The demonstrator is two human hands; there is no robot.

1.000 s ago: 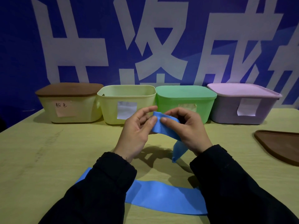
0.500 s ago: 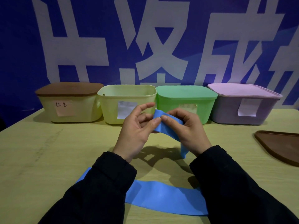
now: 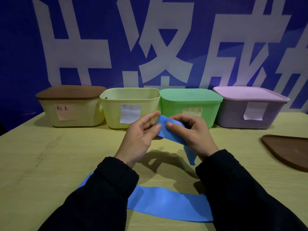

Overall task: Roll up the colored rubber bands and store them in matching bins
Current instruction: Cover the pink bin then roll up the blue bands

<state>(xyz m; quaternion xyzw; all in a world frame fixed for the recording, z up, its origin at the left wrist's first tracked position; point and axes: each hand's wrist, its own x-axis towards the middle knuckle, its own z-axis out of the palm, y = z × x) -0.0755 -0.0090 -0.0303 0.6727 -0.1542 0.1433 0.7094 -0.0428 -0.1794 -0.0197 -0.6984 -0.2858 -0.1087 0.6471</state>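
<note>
A long blue rubber band (image 3: 168, 204) lies across the near table, partly under my sleeves. Its free end is lifted above the table between both hands. My left hand (image 3: 140, 137) pinches that end with thumb and fingers. My right hand (image 3: 191, 132) grips the band just beside it, thumb on top, and a strip hangs down below the palm. Four bins stand in a row at the back: a yellow bin with a brown lid (image 3: 70, 107), an open yellow bin (image 3: 130, 105), a green lidded bin (image 3: 191, 104) and a purple lidded bin (image 3: 250, 109).
A loose brown lid (image 3: 288, 150) lies on the table at the right edge. Each bin carries a paper label on its front. A blue wall with large white characters stands right behind the bins.
Both hands stay at the same spot above the table. The fingers have shifted slightly on the band's end, and the hanging strip has swung a little.
</note>
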